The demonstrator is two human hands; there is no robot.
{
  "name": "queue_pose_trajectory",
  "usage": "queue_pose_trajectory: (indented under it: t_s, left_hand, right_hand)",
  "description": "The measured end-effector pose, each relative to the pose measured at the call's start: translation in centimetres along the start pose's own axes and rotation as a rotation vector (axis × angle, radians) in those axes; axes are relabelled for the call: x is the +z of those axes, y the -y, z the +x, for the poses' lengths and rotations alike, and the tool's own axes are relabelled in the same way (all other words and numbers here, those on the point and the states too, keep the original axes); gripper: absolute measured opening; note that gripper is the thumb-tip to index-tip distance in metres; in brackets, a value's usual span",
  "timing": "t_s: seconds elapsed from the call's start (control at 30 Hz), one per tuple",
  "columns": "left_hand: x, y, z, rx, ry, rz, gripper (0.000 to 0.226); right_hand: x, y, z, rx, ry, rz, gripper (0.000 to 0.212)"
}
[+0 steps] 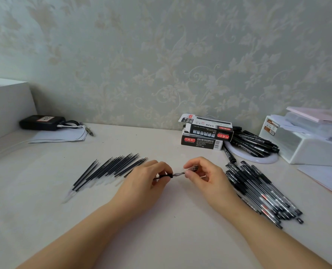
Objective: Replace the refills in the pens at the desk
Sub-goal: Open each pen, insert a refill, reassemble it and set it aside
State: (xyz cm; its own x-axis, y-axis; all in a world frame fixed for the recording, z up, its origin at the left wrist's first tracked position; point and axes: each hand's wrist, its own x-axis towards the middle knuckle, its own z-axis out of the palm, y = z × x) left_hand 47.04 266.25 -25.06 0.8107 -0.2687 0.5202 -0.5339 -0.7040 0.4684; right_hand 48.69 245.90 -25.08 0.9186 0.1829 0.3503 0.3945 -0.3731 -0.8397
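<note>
Black pen (169, 175) pinched between left hand (151, 179) and right hand (204, 174), mid-swap; many refills (111, 169) and pens (262, 193) wait on the desk (171, 239).

From my feed I see a pale desk (161, 230) pushed against a wall (161, 55) papered in soft grey-green with a faded cream leaf and scroll pattern. At the far left a white block-shaped shelf (6, 105) stands on the desk, touching the wall. At the far right a white plastic storage unit (306, 148) sits near the wall. The light is soft and even, a little brighter on the right, with only faint shadows.
</note>
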Motion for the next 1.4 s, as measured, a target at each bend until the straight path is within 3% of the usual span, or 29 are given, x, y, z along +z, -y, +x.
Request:
queue_pose_trajectory:
  t_s: [0.13, 0.3, 0.6, 1.07, 1.27, 1.4]
  left_hand:
    - [0.1, -0.1, 0.1, 0.018, -0.007, -0.024, 0.012]
    - [0.0, -0.1, 0.1, -0.024, -0.026, -0.036, 0.011]
    - [-0.1, -0.8, 0.1, 0.006, 0.001, -0.085, 0.012]
    - [-0.3, -1.7, 0.4, -0.040, -0.027, -0.087, 0.016]
    - [-0.4, -2.2, 0.4, -0.074, -0.046, -0.115, 0.016]
    - [-0.2, -3.0, 0.5, -0.086, -0.105, -0.174, 0.014]
  right_hand:
    - [0.1, 0.1, -0.1, -0.006, 0.047, 0.015, 0.015]
    - [-0.1, 0.2, 0.1, 0.007, -0.036, 0.062, 0.013]
    - [0.0, 0.5, -0.2, -0.034, 0.129, 0.025, 0.013]
    - [0.0, 0.6, 0.0, 0.002, 0.150, 0.140, 0.010]
    - [0.2, 1.0, -0.1, 0.009, 0.138, 0.215, 0.011]
    - [1.2, 1.4, 0.0, 0.041, -0.015, 0.354, 0.009]
